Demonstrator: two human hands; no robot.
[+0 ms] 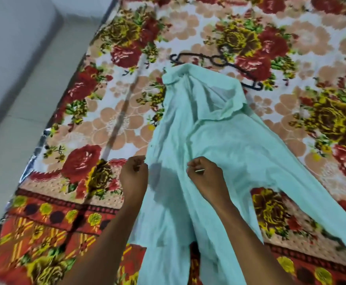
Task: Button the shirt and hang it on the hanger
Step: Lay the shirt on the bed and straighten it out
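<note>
Left hand (134,173): fingers curled, pinching the left front edge of the mint-green shirt (209,145). Right hand (206,174): fingers curled, gripping a fold of the shirt near its middle. The shirt lies spread on a floral blanket (106,112), collar overlapping a black hanger (219,62).

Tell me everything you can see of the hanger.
The hanger is dark, thin-framed, plastic by the look of it, with notched ends. It lies flat on the floral blanket beyond the mint shirt. The shirt's collar end covers part of its near side; whether they touch cannot be told. Neither hand touches it. Its hook cannot be made out clearly.
</note>
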